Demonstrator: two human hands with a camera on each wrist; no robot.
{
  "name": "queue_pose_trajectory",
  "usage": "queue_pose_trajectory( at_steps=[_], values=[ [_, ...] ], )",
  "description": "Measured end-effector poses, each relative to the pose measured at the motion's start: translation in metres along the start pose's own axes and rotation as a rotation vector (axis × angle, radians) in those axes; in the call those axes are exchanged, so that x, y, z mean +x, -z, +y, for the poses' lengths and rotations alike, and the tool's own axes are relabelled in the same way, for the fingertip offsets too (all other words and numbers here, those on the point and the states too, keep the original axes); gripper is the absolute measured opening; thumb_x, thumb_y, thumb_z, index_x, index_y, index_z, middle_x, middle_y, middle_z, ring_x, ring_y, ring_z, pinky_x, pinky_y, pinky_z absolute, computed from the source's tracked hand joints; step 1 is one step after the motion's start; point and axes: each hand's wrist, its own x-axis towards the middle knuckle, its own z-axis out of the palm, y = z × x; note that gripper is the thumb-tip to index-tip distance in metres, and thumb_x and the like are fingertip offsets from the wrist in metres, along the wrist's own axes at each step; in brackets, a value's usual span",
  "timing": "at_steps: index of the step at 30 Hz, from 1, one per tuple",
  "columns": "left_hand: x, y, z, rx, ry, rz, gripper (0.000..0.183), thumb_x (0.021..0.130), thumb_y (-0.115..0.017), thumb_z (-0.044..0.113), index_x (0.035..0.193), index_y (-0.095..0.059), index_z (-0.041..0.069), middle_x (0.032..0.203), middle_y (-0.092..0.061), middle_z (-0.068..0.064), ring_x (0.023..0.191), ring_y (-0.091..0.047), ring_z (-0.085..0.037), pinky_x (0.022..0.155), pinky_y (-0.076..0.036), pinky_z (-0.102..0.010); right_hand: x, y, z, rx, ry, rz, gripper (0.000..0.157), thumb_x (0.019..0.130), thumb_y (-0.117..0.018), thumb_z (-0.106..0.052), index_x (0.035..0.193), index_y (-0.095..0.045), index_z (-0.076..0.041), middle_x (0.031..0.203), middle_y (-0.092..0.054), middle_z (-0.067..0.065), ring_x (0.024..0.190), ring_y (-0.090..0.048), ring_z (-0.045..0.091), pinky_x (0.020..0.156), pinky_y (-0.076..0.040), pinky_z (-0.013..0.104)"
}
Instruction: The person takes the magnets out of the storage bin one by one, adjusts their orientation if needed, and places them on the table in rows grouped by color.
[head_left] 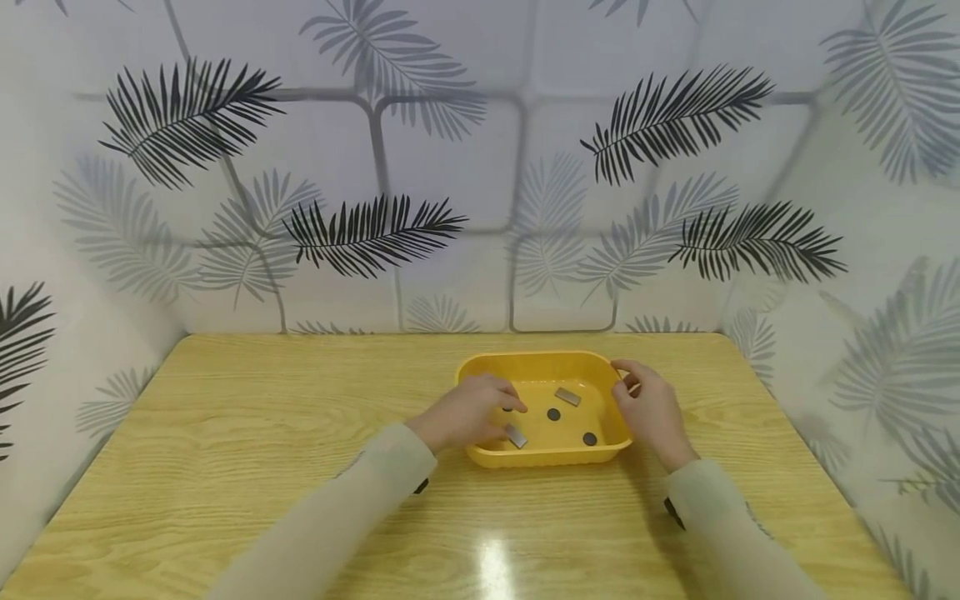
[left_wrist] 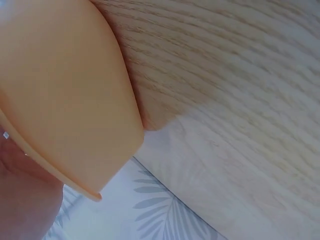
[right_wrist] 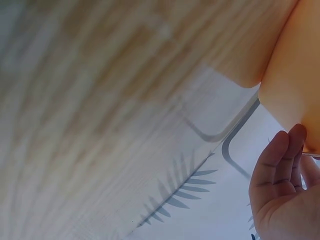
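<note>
A yellow plastic tray (head_left: 547, 457) with rounded corners stands on the table. My left hand (head_left: 474, 408) reaches over its left end, fingers extended inside above the tray floor; in the left wrist view that hand (left_wrist: 25, 195) is mostly hidden behind the rim. Close under its thumb lies a grey rectangular block (head_left: 516, 436). A dark disc (head_left: 507, 409) shows partly beneath the fingers. My right hand (head_left: 654, 410) grips the right rim, its fingertips (right_wrist: 297, 132) against the outer wall in the right wrist view. Another grey block (head_left: 567, 397) lies toward the back.
Two more dark round discs, one mid-tray (head_left: 553, 414) and a second disc (head_left: 589, 439) near the front right corner, lie on the tray floor. The wood-grain table (head_left: 285, 433) meets a leaf-patterned wall covering (head_left: 450, 283) behind the tray and at both sides.
</note>
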Motion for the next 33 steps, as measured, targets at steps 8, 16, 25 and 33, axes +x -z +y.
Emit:
queue_pose_trajectory(
  at_steps=[8,16,25,33],
  values=[
    [0.006,0.001,0.005,-0.003,0.024,-0.11,0.037,0.088,-0.082,0.012,0.124,-0.075,0.012,0.126,-0.071,-0.004,0.119,-0.064,-0.023,0.11,-0.051,-0.04,-0.001,-0.001,-0.002,-0.006,0.003,0.014,0.038,0.1,-0.053,-0.009,0.137,-0.062,-0.004,0.099,-0.066,0.019,0.075,-0.059,0.023,0.058,-0.046,0.026],
    [0.015,-0.004,0.006,-0.021,0.034,-0.158,0.037,0.089,-0.082,0.016,0.125,-0.075,0.013,0.12,-0.073,-0.001,0.111,-0.069,-0.018,0.101,-0.055,-0.028,-0.003,0.0,-0.002,-0.013,-0.015,0.003,0.039,0.101,-0.053,-0.01,0.139,-0.061,-0.005,0.1,-0.066,0.018,0.075,-0.059,0.022,0.057,-0.047,0.026],
    [0.026,-0.012,0.002,0.008,0.059,-0.174,0.031,0.088,-0.083,0.021,0.118,-0.079,0.015,0.109,-0.074,0.002,0.093,-0.068,-0.01,0.088,-0.056,-0.022,-0.003,-0.001,-0.001,-0.013,-0.018,-0.006,0.039,0.101,-0.052,-0.01,0.139,-0.06,-0.005,0.101,-0.065,0.018,0.075,-0.058,0.022,0.057,-0.046,0.026],
    [0.031,-0.015,0.002,-0.022,0.086,-0.163,0.015,0.09,-0.081,0.017,0.105,-0.082,0.015,0.102,-0.074,0.002,0.092,-0.068,-0.011,0.088,-0.056,-0.025,-0.002,-0.001,0.001,-0.02,-0.014,-0.004,0.04,0.101,-0.051,-0.012,0.14,-0.059,-0.005,0.101,-0.066,0.018,0.076,-0.057,0.023,0.058,-0.047,0.027]
  ],
)
